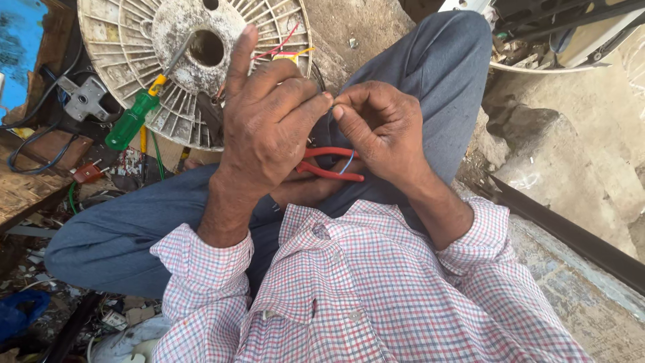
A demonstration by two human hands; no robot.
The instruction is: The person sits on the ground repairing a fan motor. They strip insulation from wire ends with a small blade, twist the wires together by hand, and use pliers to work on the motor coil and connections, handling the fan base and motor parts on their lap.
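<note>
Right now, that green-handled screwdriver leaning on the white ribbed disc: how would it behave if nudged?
The screwdriver probably rolls or slides: its handle looks round and smooth, and it lies tilted across the disc ribs. Likely stiff, with a metal shaft. Seemingly light enough to lift one-handed.

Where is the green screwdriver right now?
The green screwdriver is in the upper left of the head view, lying tilted on the round white slotted fan housing, to the left of the left hand.
</note>
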